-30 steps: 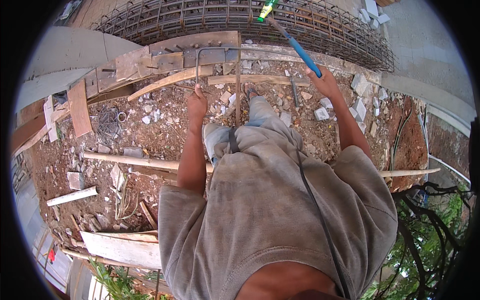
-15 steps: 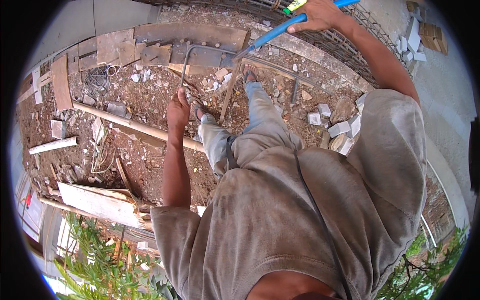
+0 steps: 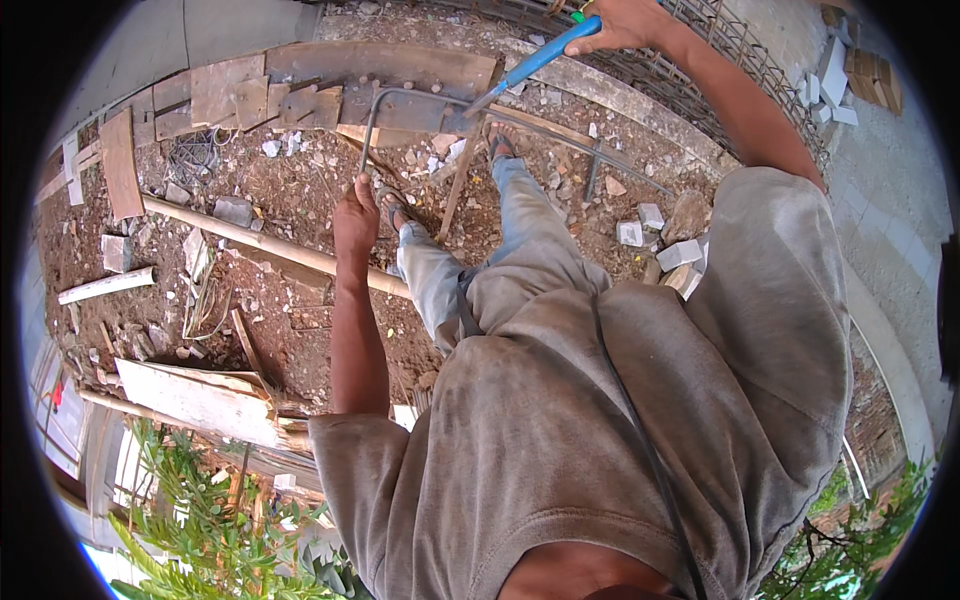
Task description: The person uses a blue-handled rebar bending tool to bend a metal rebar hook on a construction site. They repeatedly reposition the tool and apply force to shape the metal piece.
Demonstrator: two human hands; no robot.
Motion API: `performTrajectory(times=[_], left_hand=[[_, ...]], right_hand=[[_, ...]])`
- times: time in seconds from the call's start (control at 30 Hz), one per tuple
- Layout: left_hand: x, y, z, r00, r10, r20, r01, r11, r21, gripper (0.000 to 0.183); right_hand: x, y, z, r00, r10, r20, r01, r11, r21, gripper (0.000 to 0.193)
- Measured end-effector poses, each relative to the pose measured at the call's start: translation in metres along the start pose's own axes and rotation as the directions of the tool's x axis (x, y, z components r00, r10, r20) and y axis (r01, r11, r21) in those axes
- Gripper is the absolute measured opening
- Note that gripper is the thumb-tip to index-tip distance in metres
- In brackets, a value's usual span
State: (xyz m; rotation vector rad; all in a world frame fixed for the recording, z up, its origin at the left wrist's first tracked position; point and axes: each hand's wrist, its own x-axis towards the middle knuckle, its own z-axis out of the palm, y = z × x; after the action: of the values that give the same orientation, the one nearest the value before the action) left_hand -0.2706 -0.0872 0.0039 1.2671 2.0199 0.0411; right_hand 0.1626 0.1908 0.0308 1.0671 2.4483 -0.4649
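My left hand (image 3: 355, 215) is closed around the lower end of a bent grey steel rod (image 3: 371, 128). From the fist the rod rises, turns a corner and runs right toward the head of a long blue-handled tool (image 3: 545, 58). My right hand (image 3: 622, 24), at the top edge of the view, grips this tool by its blue handle. The tool's grey metal end meets the rod near a wooden board; I cannot make out its exact kind or how it grips. Something small and green shows beside the right hand, mostly cut off.
Wooden boards (image 3: 400, 65) line the far side of the rubble-strewn ground. A long bamboo pole (image 3: 270, 247) lies at left. Broken blocks (image 3: 680, 255) sit at right, a steel rebar cage (image 3: 720, 60) beyond. My sandalled feet stand near a narrow wood strip (image 3: 455, 195).
My right hand and the blue-handled tool have shifted slightly toward the upper edge and left. The rod's corner and my left hand have barely moved.
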Motion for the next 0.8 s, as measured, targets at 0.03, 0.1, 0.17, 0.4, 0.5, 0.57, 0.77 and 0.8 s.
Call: performTrajectory(times=[0.03, 0.1, 0.17, 0.4, 0.5, 0.57, 0.77, 0.8], left_hand=[[-0.001, 0.0, 0.001, 0.998, 0.04, -0.039, -0.04, 0.999, 0.01, 0.071], [-0.001, 0.0, 0.002, 0.989, 0.109, -0.098, -0.106, 0.994, 0.032, 0.073], [0.0, 0.0, 0.003, 0.997, 0.053, -0.062, -0.054, 0.999, -0.008, 0.073], [0.0, 0.0, 0.0, 0.998, 0.037, -0.041, -0.037, 0.999, -0.003, 0.071], [-0.001, 0.001, 0.002, 0.999, -0.012, -0.034, 0.011, 0.999, -0.033, 0.07], [-0.002, 0.0, 0.004, 0.999, -0.038, -0.036, 0.036, 0.998, -0.056, 0.07], [0.002, -0.004, 0.007, 0.999, -0.012, -0.051, 0.011, 0.999, -0.03, 0.068], [0.002, -0.005, 0.007, 0.999, -0.017, -0.033, 0.015, 0.998, -0.063, 0.068]], right_hand=[[0.0, -0.001, 0.003, 0.999, -0.012, -0.049, 0.012, 1.0, 0.005, 0.071], [-0.001, 0.0, 0.005, 0.996, -0.04, -0.085, 0.039, 0.999, -0.023, 0.069], [-0.005, 0.003, 0.002, 0.991, -0.055, -0.123, 0.063, 0.996, 0.057, 0.066], [-0.017, 0.032, -0.014, 0.993, 0.11, -0.041, -0.103, 0.983, 0.152, 0.062], [-0.01, 0.037, -0.004, 0.991, 0.114, -0.07, -0.117, 0.992, -0.041, 0.068], [-0.011, 0.038, 0.004, 0.981, 0.038, -0.191, -0.053, 0.996, -0.073, 0.07], [-0.016, 0.039, 0.02, 0.953, 0.224, -0.204, -0.253, 0.958, -0.133, 0.074], [-0.018, 0.038, 0.022, 0.939, 0.15, -0.308, -0.178, 0.982, -0.067, 0.075]])
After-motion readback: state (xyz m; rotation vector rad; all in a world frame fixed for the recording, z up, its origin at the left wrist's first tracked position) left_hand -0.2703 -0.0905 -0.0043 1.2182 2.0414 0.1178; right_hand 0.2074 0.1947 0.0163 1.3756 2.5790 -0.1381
